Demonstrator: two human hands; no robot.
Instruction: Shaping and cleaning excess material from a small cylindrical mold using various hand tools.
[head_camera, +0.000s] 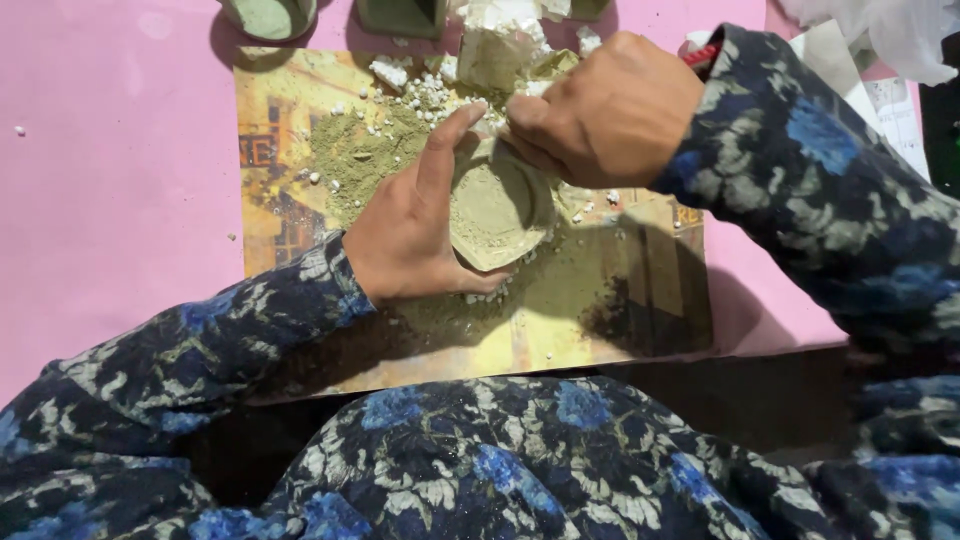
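the pink-covered table (110, 170) carries a yellow printed paper sheet (560, 330) dusted with olive-green powder (350, 150). at the sheet's centre sits a small round shallow clay bowl (497, 212) coated in that powder. the left hand (410, 235) cups the bowl from nine o'clock, thumb lying along its rim. the right hand (605, 110) is curled shut, fingertips pinching the bowl's rim at one o'clock. white crumbly chunks (500, 45) lie at twelve o'clock, beside two green cups (268, 15).

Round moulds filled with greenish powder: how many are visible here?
2 for certain: one mould held by the left hand, touched by the right hand; another mould at the top edge. More may be cut off.
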